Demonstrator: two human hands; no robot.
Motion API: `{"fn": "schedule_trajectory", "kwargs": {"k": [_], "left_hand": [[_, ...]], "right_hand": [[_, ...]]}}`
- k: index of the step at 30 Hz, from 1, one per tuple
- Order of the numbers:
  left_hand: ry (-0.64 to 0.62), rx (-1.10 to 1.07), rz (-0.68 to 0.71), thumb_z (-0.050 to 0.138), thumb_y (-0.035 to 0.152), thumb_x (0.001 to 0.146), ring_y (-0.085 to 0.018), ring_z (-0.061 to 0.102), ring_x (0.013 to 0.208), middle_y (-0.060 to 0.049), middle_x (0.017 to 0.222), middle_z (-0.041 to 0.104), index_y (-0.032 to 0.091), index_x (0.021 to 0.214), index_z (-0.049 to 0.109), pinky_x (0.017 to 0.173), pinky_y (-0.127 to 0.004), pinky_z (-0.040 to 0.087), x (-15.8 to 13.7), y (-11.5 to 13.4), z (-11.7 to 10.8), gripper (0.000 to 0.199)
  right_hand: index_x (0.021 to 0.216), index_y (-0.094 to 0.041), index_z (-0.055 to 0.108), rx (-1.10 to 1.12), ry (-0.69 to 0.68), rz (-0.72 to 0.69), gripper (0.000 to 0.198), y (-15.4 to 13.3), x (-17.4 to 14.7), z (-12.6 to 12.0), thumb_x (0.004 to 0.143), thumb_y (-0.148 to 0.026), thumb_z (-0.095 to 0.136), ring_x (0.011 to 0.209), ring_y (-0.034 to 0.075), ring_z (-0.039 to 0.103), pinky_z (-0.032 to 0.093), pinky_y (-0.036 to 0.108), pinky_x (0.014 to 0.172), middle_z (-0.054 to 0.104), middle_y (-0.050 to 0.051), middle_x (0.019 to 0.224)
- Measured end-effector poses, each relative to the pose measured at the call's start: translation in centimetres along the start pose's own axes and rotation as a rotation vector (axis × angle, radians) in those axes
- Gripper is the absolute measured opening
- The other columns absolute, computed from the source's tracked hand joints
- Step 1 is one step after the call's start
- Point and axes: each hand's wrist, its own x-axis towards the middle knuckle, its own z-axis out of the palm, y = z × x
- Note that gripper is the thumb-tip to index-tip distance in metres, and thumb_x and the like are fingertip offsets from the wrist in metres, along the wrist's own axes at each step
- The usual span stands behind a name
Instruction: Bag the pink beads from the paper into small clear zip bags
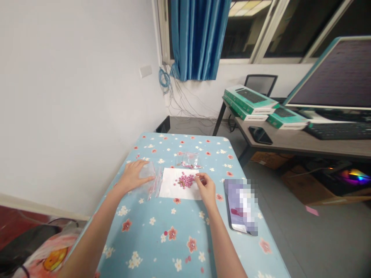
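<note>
Small pink tablets (185, 180), with a few brownish pieces among them, lie in a loose pile on a white sheet of paper (168, 185). My right hand (206, 189) is at the sheet's right edge, thumb and forefinger pinched beside the pile; anything between the fingertips is too small to make out. Left of the paper, my left hand (133, 177) rests with thumb and fingers spread over clear plastic bags (151, 179), touching them. Behind the sheet lies another clear bag (188, 158) with some pink tablets at its near edge.
A flowered blue tablecloth (150, 239) covers the table. To the right lies a phone-like device (240, 208) with a blurred screen. A desk (290, 141) beyond holds green keyboard boxes (251, 100), a black phone (260, 135), a keyboard (342, 130) and a monitor (339, 73). A wall (72, 96) borders the left.
</note>
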Motion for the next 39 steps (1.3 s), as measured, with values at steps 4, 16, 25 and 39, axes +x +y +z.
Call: {"fn": "schedule_trajectory", "kwargs": {"k": [4, 16, 25, 39], "left_hand": [[0.143, -0.016, 0.024, 0.060, 0.061, 0.069, -0.027, 0.055, 0.100, -0.005, 0.100, 0.063, 0.024, 0.121, 0.049, 0.094, -0.044, 0.033, -1.3, 3.9, -1.9, 0.064], [0.202, -0.247, 0.109, 0.065, 0.049, 0.071, -0.025, 0.053, 0.100, -0.006, 0.106, 0.060, 0.023, 0.116, 0.051, 0.089, -0.041, 0.037, -2.1, 12.1, 3.4, 0.053], [0.203, -0.298, 0.072, 0.064, 0.044, 0.075, -0.024, 0.053, 0.098, -0.006, 0.103, 0.061, 0.021, 0.107, 0.053, 0.086, -0.039, 0.039, -2.6, 12.0, 4.5, 0.041], [0.104, -0.359, 0.074, 0.070, 0.040, 0.068, -0.025, 0.051, 0.103, -0.006, 0.111, 0.058, 0.024, 0.118, 0.048, 0.086, -0.039, 0.040, -2.6, 12.5, 5.5, 0.058]], "right_hand": [[0.086, -0.017, 0.063, 0.001, 0.001, -0.013, 0.028, 0.1, 0.1, 0.0, 0.075, -0.041, 0.055, 0.055, 0.012, 0.048, 0.038, 0.024, 0.056, 0.060, 0.001, 0.072], [0.082, -0.019, 0.062, -0.230, -0.117, -0.107, 0.018, -1.6, -1.1, -1.2, 0.075, -0.034, 0.055, 0.052, 0.011, 0.047, 0.034, 0.023, 0.055, 0.057, -0.002, 0.064], [0.069, -0.021, 0.060, -0.537, -0.231, -0.166, 0.010, -2.7, -2.0, -1.0, 0.072, -0.031, 0.058, 0.056, 0.014, 0.050, 0.031, 0.024, 0.057, 0.060, -0.001, 0.061], [0.073, -0.020, 0.065, -0.458, -0.250, -0.192, 0.012, -2.4, -1.7, -1.1, 0.073, -0.026, 0.055, 0.055, 0.013, 0.049, 0.031, 0.025, 0.056, 0.059, 0.000, 0.060]]}}
